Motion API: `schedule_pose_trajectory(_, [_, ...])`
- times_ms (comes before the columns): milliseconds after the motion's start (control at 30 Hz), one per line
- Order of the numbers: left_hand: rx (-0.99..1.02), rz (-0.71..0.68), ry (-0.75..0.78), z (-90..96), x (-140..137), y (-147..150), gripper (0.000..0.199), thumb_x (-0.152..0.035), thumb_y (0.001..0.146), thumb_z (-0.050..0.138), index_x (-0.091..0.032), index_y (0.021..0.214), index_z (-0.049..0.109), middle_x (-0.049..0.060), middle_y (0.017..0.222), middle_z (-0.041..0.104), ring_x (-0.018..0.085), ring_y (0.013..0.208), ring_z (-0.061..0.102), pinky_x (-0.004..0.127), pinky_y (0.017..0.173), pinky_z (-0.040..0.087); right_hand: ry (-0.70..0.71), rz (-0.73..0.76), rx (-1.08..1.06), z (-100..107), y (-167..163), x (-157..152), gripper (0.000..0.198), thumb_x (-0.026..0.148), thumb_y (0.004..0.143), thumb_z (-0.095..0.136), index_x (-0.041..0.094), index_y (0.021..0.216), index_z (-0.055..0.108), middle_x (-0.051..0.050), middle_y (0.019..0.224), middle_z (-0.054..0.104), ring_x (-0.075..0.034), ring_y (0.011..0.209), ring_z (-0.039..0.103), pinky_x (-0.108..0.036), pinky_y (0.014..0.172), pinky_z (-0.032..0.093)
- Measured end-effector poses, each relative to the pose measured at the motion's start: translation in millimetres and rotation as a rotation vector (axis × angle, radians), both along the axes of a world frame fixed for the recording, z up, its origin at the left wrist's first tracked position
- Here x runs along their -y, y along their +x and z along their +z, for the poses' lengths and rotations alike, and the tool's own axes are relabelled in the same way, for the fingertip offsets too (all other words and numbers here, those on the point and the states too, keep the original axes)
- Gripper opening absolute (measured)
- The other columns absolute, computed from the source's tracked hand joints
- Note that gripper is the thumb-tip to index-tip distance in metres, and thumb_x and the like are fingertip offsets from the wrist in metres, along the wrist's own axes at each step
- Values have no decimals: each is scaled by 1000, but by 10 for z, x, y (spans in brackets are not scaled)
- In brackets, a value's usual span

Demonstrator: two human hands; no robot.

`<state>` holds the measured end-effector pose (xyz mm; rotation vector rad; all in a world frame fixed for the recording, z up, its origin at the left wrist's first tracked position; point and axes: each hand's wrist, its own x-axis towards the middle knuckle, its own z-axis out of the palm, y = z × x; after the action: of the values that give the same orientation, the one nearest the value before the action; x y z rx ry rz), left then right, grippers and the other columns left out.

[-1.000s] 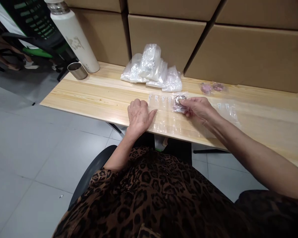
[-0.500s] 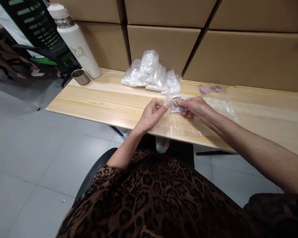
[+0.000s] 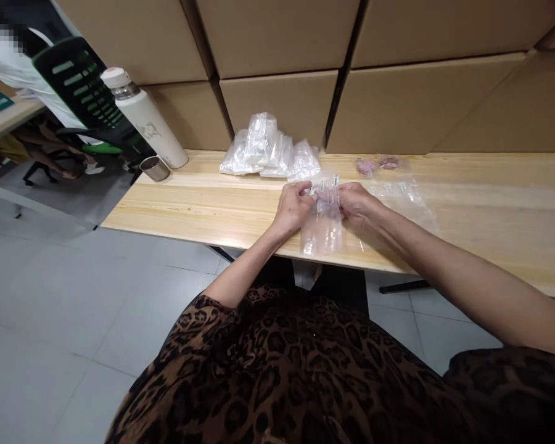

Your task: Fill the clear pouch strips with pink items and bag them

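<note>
Between my hands hangs a clear plastic bag (image 3: 321,231) with small printed labels along its top, its lower end draped toward the table's front edge. My left hand (image 3: 292,208) pinches its left side near the top. The fingers of my right hand (image 3: 357,205) are closed at its right edge. Something pinkish shows through the bag's upper part, too blurred to make out. Beyond my right hand lie flat clear bags (image 3: 409,200) with similar labels. Behind these are two small clear packets with pink contents, a left packet (image 3: 365,166) and a right packet (image 3: 389,163).
A heap of filled clear bags (image 3: 263,145) sits against stacked cardboard boxes (image 3: 277,105) at the wooden table's (image 3: 203,200) back. A white bottle (image 3: 150,126) and a steel cup (image 3: 154,168) stand at the left end. Further left, a person in a white top sits on a green-backed chair (image 3: 76,77).
The packet with purplish contents between my hands is now mostly covered by the labelled clear bag, which hangs upright. My left hand has moved in to grip it. The view has shifted.
</note>
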<state>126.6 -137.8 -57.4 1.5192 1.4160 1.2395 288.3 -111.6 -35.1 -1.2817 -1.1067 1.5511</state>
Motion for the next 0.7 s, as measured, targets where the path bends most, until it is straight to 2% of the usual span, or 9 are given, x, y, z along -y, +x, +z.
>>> schedule_pose_trajectory(33, [-25, 38, -2, 12, 5, -12, 42, -27, 87, 81, -15, 126, 73, 15, 126, 66, 29, 113, 71, 50, 108, 58, -67, -7, 27, 30, 7, 11, 32, 29, 79, 95, 19, 70, 66, 2, 48, 50, -9, 43, 41, -24, 37, 25])
schedule_pose_trajectory(100, [79, 99, -76, 60, 47, -9, 59, -28, 81, 89, -19, 135, 68, 16, 144, 60, 31, 126, 66, 48, 113, 54, -118, -11, 20, 87, 38, 41, 30, 25, 78, 95, 18, 70, 67, 1, 53, 55, -10, 49, 46, -24, 42, 33])
schedule_pose_trajectory(167, [316, 80, -138, 115, 102, 32, 74, -29, 77, 93, -22, 143, 61, 16, 144, 63, 30, 125, 67, 47, 111, 54, -132, 8, -45, 126, 84, 78, 26, 22, 78, 95, 17, 74, 69, 0, 59, 61, -11, 56, 53, -25, 50, 42])
schedule_pose_trajectory(200, [442, 31, -185, 141, 124, 62, 73, -29, 77, 94, -21, 141, 62, 15, 137, 68, 28, 119, 70, 45, 109, 54, -140, 22, -90, 138, 106, 97, 24, 21, 78, 94, 17, 75, 70, -1, 62, 63, -12, 59, 56, -25, 53, 45])
schedule_pose_trajectory(333, [737, -206, -385, 217, 142, 192, 30, -24, 76, 90, -13, 99, 74, 8, 93, 79, 19, 86, 73, 36, 96, 56, -146, 68, -186, 164, 171, 140, 27, 21, 78, 95, 17, 75, 69, -1, 66, 65, -12, 63, 58, -24, 57, 48])
schedule_pose_trajectory(433, [816, -211, -412, 236, 128, 278, 16, -16, 76, 86, -13, 87, 75, 4, 79, 79, 16, 75, 71, 33, 91, 55, -103, 54, -63, 161, 233, 97, 34, 27, 75, 98, 18, 75, 65, 0, 67, 62, -11, 62, 56, -24, 55, 45])
schedule_pose_trajectory(533, [842, -140, -394, 227, 138, 340, 13, -13, 76, 85, -14, 84, 75, 2, 75, 78, 14, 71, 70, 31, 88, 54, 94, -11, 96, 142, 370, 28, 41, 41, 76, 97, 21, 78, 61, 0, 69, 60, -14, 63, 56, -27, 55, 46])
schedule_pose_trajectory(633, [842, -86, -358, 206, 166, 377, 10, -16, 78, 83, -14, 83, 75, 2, 76, 78, 15, 76, 71, 30, 87, 52, 518, -160, 238, 149, 514, 99, 38, 55, 87, 84, 23, 86, 63, -4, 83, 66, -18, 77, 62, -34, 69, 55])
schedule_pose_trajectory(700, [834, -64, -320, 185, 183, 404, 10, -17, 79, 83, -14, 85, 75, 2, 77, 77, 16, 78, 71, 30, 87, 51, 748, -207, 350, 166, 537, 265, 35, 58, 96, 72, 23, 100, 68, -7, 101, 72, -21, 90, 66, -40, 82, 59])
